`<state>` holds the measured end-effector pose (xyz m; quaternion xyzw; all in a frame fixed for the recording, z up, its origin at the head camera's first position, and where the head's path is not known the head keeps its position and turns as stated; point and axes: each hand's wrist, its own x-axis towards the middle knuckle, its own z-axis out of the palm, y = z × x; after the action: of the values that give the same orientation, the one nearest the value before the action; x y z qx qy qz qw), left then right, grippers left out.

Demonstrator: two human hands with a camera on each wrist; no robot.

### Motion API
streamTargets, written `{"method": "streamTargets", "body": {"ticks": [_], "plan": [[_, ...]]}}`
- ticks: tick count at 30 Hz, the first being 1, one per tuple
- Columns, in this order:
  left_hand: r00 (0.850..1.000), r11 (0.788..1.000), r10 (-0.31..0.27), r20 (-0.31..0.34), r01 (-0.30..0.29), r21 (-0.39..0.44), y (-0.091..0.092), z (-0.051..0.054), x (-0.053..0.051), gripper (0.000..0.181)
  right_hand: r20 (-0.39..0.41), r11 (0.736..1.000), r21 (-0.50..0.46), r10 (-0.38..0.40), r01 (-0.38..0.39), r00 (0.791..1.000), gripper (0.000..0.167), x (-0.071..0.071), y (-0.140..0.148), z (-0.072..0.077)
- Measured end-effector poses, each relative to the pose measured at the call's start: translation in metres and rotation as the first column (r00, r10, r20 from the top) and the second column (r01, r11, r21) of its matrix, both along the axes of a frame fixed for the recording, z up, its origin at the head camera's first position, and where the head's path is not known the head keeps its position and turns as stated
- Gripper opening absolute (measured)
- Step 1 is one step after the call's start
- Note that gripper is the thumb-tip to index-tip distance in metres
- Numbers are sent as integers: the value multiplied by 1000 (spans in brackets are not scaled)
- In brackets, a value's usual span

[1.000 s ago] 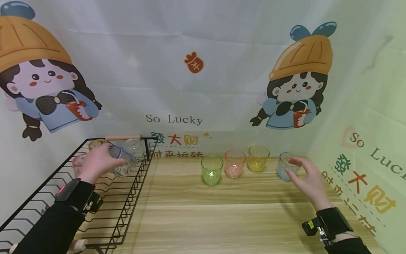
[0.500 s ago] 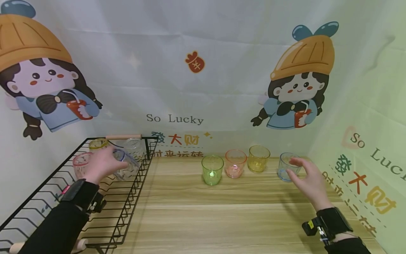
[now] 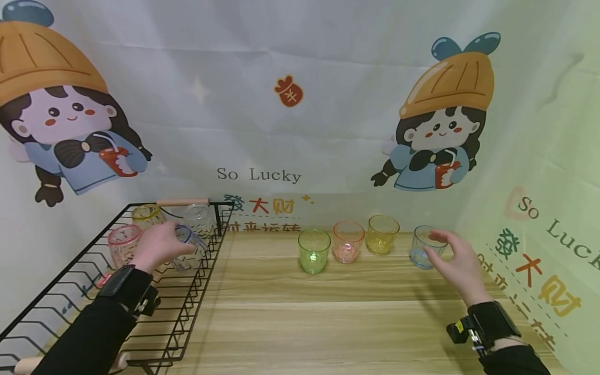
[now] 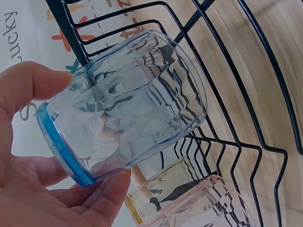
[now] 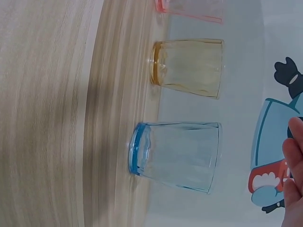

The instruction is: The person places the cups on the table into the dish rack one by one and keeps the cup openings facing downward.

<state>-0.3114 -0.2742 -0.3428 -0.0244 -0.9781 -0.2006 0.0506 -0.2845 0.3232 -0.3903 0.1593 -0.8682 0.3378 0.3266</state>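
Observation:
My left hand (image 3: pixel 158 246) grips a blue-tinted glass (image 4: pixel 142 99) over the black wire rack. The glass has its thick blue base towards my palm and its mouth towards the wires; whether it touches them I cannot tell. Thumb and fingers lie on opposite sides near that base. In the rack around it stand a pink glass (image 3: pixel 124 246), a yellow glass (image 3: pixel 146 214) and a clear glass (image 3: pixel 199 219). On the table, another blue glass (image 5: pixel 182 153) stands upright. Beside it hovers my right hand (image 3: pixel 458 268), thumb and fingers spread, holding nothing.
The black wire rack (image 3: pixel 174 341) with wooden handles runs along the left side. Green (image 3: pixel 313 255), pink (image 3: pixel 348 245) and yellow (image 3: pixel 382 237) glasses stand along the table's back. A printed cloth (image 3: pixel 337 120) hangs behind, continuing down the right.
My left hand has moved slightly right and lower with the blue glass, bringing more of the pink and yellow glasses in the rack into sight. My right hand has stayed nearly still.

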Motion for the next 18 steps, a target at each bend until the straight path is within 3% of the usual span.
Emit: {"method": "streamTargets", "body": {"ticks": [10,18], "plan": [[1000,1000,-1,-6,1,-29,3,0,-3,80,14,1000,19,-6,5,1000,37,-5,1,-3],[1000,999,-8,-16,7,-42,4,1,-3,81,-21,999,34,0,1,1000,37,-6,2,-6]]}}
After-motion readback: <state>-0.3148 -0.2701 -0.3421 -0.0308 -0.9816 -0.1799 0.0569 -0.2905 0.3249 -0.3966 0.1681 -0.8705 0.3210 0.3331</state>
